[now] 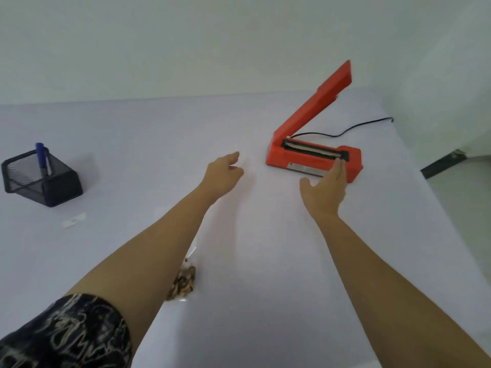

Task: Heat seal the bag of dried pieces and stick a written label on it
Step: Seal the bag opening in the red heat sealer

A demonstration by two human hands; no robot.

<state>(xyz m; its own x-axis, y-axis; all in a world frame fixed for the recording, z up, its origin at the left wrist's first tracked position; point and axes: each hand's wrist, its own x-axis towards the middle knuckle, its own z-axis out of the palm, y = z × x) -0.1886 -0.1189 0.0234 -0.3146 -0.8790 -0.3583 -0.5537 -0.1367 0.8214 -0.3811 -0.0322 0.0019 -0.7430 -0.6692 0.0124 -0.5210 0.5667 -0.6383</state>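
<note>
An orange heat sealer (313, 158) stands at the right rear of the white table (265, 261), its lid arm raised. My right hand (325, 191) is open, fingertips touching the sealer's front edge. My left hand (224, 172) hovers open just left of the sealer, holding nothing. A clear bag of brown dried pieces (184, 281) lies near the table's front, partly hidden under my left forearm. A small white label (75, 220) lies flat at the left. A blue pen (41, 158) stands in a black mesh holder (39, 179).
The sealer's black power cord (353, 128) trails back toward the right wall. The table's right edge drops to the floor, where a dark strip (441, 163) lies. A pale wall runs behind the table.
</note>
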